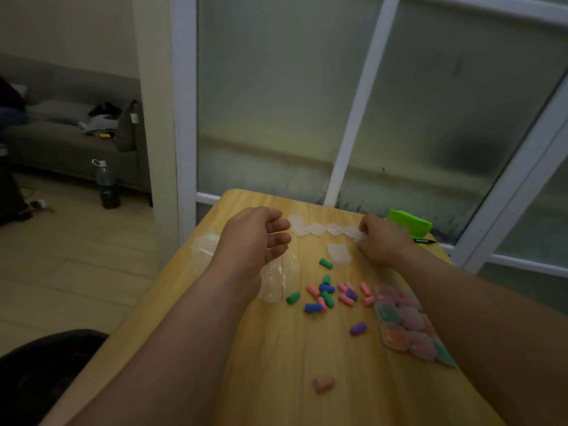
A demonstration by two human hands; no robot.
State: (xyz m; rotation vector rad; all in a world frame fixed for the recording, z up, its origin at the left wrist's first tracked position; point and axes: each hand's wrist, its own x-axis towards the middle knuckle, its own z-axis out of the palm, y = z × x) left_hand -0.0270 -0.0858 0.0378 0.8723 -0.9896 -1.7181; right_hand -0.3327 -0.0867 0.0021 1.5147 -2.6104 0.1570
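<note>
One clear strip (322,229) by the far table (264,196) edge is pinched in the right grip (384,241); left grip (255,241) hangs slack, empty.

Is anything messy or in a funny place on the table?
Yes. The little coloured caps lie loose and scattered in the middle of the table, outside any bag. One peach cap lies all alone near the front edge, far from the rest. The right hand pinches the strip of clear pockets.

Both bare forearms are extending forward. The left hand (255,241) is hovering with its palm turned inward and its fingers loosely curled. The right hand (384,241) is holding its fingertips together in a pinch, knuckles up.
</note>
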